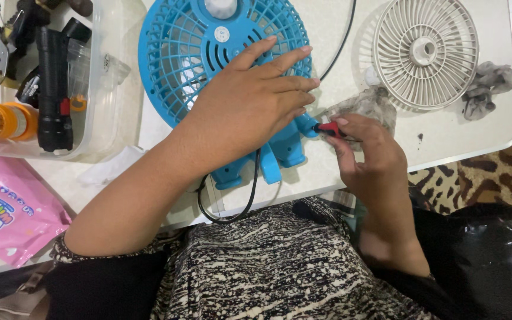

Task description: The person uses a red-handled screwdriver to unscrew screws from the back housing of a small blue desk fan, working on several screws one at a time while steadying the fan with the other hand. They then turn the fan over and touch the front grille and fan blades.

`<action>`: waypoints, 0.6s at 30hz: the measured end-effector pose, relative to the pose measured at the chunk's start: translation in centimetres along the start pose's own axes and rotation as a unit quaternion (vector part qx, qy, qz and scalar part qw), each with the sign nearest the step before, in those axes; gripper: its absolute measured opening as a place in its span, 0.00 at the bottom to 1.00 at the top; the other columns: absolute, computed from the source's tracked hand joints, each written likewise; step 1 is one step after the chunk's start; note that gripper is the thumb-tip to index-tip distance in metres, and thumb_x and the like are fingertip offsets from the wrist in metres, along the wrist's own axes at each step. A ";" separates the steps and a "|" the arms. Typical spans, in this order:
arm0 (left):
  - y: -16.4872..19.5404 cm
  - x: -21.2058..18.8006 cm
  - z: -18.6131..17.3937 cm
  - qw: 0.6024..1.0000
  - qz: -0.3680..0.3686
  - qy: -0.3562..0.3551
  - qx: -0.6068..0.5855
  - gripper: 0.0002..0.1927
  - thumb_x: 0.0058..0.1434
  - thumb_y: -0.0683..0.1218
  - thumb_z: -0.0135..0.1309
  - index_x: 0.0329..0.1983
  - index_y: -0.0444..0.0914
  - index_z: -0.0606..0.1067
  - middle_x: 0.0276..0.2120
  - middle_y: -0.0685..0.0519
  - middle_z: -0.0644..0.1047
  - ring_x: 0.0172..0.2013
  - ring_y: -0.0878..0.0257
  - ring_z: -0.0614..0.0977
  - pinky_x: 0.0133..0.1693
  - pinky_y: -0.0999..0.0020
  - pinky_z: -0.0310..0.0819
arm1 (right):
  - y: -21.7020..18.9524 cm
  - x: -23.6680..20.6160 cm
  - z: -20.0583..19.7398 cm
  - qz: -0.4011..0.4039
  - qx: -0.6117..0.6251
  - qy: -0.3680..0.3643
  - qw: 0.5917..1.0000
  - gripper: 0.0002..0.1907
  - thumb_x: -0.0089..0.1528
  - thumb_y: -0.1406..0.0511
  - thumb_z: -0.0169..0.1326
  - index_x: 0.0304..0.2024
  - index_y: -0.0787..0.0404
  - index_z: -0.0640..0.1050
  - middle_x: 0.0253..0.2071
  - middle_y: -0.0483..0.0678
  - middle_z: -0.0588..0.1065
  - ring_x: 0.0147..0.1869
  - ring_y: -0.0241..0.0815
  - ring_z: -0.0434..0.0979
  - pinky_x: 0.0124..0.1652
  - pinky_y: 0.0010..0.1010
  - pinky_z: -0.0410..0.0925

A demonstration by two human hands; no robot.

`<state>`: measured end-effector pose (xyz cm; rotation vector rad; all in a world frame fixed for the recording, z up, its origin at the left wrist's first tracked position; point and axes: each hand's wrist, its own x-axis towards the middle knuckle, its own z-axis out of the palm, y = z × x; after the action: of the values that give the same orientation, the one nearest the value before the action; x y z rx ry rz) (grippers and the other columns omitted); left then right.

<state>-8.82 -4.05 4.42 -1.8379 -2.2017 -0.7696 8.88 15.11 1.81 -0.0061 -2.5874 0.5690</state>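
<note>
Fingers point(340, 127) gripping screwdriver point(329, 127), tub point(105, 77) holding torch point(53, 89)

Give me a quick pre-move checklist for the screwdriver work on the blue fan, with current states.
1. Left hand pressed flat on the blue fan grille: ok.
2. Right hand has a grip on the red-handled screwdriver: ok.
3. Screwdriver tip seated at the fan base: cannot tell, tip hidden.
4. Black cable away from the tool: ok, it loops under the left wrist.
5. Dusty cloth away from the right hand: not ok, right behind it.
6. Beige grille set aside on the table: ok.
</note>
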 end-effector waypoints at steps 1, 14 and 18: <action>0.0 0.0 0.0 1.000 0.001 -0.002 0.001 0.12 0.69 0.50 0.55 0.50 0.41 0.83 0.58 0.57 0.79 0.69 0.59 0.67 0.71 0.51 0.51 | 0.0 -0.1 0.1 0.004 0.006 0.004 1.000 0.20 0.61 0.75 0.67 0.50 0.64 0.73 0.51 0.55 0.79 0.54 0.52 0.82 0.49 0.35 0.76; 0.0 0.0 0.2 1.000 -0.014 -0.010 0.007 0.13 0.71 0.51 0.53 0.50 0.42 0.83 0.59 0.58 0.79 0.69 0.61 0.67 0.71 0.52 0.50 | 1.0 -2.1 1.3 0.044 0.069 0.049 0.995 0.23 0.61 0.75 0.69 0.49 0.68 0.67 0.51 0.58 0.76 0.54 0.48 0.84 0.49 0.28 0.80; 0.0 0.0 0.1 1.000 -0.013 -0.008 0.007 0.13 0.71 0.51 0.53 0.51 0.42 0.83 0.58 0.58 0.79 0.69 0.61 0.67 0.71 0.52 0.50 | 1.4 -2.4 1.5 0.047 0.042 0.063 0.996 0.25 0.59 0.75 0.71 0.46 0.67 0.66 0.47 0.57 0.75 0.52 0.47 0.84 0.46 0.27 0.79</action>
<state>-8.79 -3.98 4.36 -1.8188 -2.2383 -0.7442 10.14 15.57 -1.08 -0.1332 -2.4488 0.6888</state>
